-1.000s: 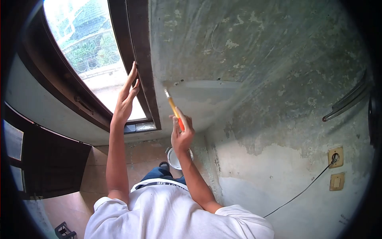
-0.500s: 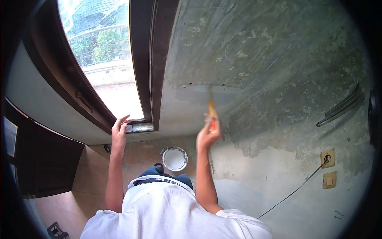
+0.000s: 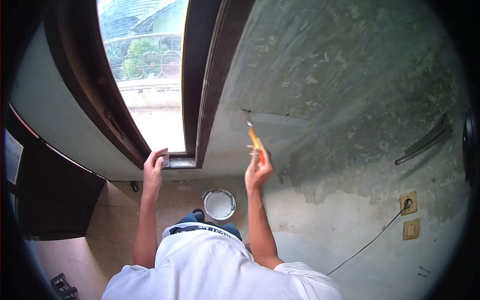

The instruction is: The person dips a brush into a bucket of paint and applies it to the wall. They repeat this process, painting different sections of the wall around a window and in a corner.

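My right hand [image 3: 258, 170] is closed round the yellow and orange handle of a paintbrush [image 3: 255, 138]. The brush's tip touches or nearly touches the wall [image 3: 280, 90] beside a small dark hole, at the upper edge of a smooth grey painted patch [image 3: 270, 129]. At the lower corner of the dark window frame [image 3: 199, 120], my left hand [image 3: 154, 167] rests with its fingers stretched out. Beside its thumb, on the sill, lies a small pale-blue flat thing [image 3: 166, 162] that I cannot make out.
On the floor below stands a bucket of white paint [image 3: 219, 205]. A socket [image 3: 408, 202] with a plugged-in black cord and a switch [image 3: 411, 229] are on the right wall. A dark bracket [image 3: 422, 142] juts out higher up. A dark door [image 3: 50, 185] is at left.
The brush has moved left along the patch's upper edge towards the window frame. My left hand's fingers have lowered onto the frame's corner. The whole view has shifted slightly.
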Action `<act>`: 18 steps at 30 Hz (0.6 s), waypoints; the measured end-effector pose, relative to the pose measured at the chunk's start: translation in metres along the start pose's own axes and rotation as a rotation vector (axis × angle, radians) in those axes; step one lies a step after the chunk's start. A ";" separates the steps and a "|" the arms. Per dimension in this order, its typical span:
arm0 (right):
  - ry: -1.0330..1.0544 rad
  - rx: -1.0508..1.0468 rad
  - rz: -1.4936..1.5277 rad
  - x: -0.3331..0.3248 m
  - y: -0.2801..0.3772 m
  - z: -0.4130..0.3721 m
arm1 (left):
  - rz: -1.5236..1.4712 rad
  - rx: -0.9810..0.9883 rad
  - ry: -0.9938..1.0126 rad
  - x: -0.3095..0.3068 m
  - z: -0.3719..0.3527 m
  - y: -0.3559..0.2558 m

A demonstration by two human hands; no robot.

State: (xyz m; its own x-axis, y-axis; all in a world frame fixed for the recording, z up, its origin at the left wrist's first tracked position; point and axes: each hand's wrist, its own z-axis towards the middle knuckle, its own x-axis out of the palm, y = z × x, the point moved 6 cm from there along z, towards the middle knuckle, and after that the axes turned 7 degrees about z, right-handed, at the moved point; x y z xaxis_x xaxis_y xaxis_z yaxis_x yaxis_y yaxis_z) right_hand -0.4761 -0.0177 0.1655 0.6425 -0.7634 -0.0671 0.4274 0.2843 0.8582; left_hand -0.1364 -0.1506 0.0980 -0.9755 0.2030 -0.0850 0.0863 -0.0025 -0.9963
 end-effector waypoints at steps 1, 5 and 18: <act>-0.088 -0.015 -0.003 -0.012 0.002 0.002 | 0.009 -0.002 -0.004 -0.002 -0.005 -0.003; -0.346 -0.015 -0.074 -0.035 0.016 -0.004 | 0.058 -0.011 0.009 -0.014 -0.019 0.014; -0.018 0.050 0.022 0.051 0.028 -0.035 | 0.035 -0.014 0.025 -0.013 -0.028 0.018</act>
State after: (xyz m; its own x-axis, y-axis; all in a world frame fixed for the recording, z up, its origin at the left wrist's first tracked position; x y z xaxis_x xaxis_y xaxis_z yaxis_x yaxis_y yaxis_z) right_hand -0.4093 -0.0284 0.1679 0.6397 -0.7676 -0.0395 0.3812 0.2722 0.8835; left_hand -0.1169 -0.1256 0.0817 -0.9666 0.2269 -0.1192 0.1232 0.0035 -0.9924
